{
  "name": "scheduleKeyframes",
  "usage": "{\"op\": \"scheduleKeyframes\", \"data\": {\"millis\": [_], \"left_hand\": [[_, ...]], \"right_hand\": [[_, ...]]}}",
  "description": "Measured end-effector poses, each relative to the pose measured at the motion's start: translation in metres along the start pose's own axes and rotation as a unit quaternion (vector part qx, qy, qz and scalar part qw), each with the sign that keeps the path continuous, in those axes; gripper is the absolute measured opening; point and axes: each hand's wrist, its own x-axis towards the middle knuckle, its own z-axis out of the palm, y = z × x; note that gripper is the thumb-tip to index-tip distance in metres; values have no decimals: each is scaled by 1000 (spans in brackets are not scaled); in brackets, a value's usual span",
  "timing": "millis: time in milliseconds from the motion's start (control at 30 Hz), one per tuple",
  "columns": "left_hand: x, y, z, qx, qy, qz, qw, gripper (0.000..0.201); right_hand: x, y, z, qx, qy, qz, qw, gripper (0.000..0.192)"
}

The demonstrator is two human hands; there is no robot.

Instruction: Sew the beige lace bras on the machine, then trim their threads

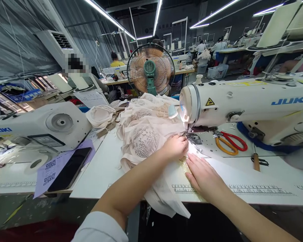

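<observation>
A pile of cream lace fabric (143, 131) lies on the white sewing table (103, 168), spilling over its front edge. My left hand (175, 146) rests curled on the fabric just left of the presser foot (193, 138) of a white JUKI sewing machine (242, 101). My right hand (204, 176) lies flat, fingers together, pressing the fabric edge in front of the needle. A bright lamp lights the spot between both hands.
Scissors with red and orange handles (229, 143) lie under the machine arm, a wooden-handled tool (256, 161) beside them. A black phone (69, 169) on lilac paper, a second JUKI machine (40, 126) at left, a standing fan (150, 69) behind. Other people work at far tables.
</observation>
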Motion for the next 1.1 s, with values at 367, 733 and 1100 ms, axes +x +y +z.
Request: {"op": "scheduleKeyframes", "data": {"millis": [367,733,1100], "left_hand": [[-29,37,-8,-42,16,-42,998,24],[-34,21,-12,3,14,35,999,31],[-20,0,-10,31,-1,33,999,30]], "right_hand": [[14,-6,0,73,14,38,997,39],[-11,23,-11,134,9,5,991,36],[-9,22,-14,167,-3,34,985,35]]}}
